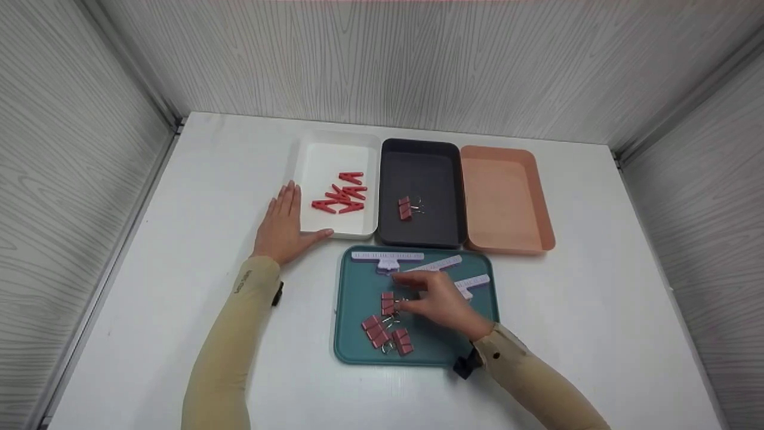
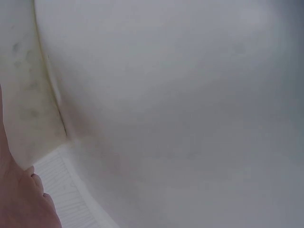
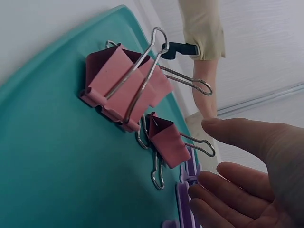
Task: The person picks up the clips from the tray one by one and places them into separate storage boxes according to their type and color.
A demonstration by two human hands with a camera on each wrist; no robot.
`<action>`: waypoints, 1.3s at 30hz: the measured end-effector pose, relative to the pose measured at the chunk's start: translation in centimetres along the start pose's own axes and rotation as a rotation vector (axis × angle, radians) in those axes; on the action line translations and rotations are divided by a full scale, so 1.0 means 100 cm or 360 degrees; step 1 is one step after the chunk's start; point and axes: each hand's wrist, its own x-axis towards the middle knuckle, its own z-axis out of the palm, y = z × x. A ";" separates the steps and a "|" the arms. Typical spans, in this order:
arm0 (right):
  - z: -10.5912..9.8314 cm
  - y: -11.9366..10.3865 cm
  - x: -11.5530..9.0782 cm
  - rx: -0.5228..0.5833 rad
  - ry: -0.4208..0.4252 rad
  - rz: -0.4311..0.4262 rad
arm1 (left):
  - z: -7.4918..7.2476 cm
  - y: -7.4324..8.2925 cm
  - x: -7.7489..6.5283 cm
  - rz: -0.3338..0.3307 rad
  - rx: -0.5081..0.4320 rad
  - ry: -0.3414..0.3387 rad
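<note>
My left hand (image 1: 282, 230) lies flat at the near left corner of the white tray (image 1: 376, 179), fingers along its side and thumb at the front edge. Over the teal tray (image 1: 352, 286) reaches my right hand (image 1: 440, 301), its thumb and fingers apart with nothing between them. Its thumb tip is close to the wire handles of a pink binder clip (image 3: 170, 145). Several more pink binder clips (image 1: 402, 341) lie nearer the front of that tray. Three purple ruler-edged clips (image 1: 388, 257) are at its back and right, two partly covered by the right hand.
Several red clothespins (image 1: 351, 206) lie in the white tray. One pink binder clip (image 1: 406, 208) sits in the black tray (image 1: 422, 242), beside an orange tray (image 1: 504, 197). These three trays stand side by side behind the teal one. Grey wood-grain panels (image 1: 382, 65) enclose the white table (image 1: 149, 239).
</note>
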 end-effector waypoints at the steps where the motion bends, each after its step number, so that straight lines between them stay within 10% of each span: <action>1: 0.001 0.001 0.000 0.0003 -0.0006 -0.0002 | 0.000 0.000 0.000 -0.0001 -0.0001 0.0001; 39: 0.023 0.004 -0.001 -0.0245 -0.0001 -0.0052 | 0.000 -0.001 0.000 0.0000 0.0004 -0.0009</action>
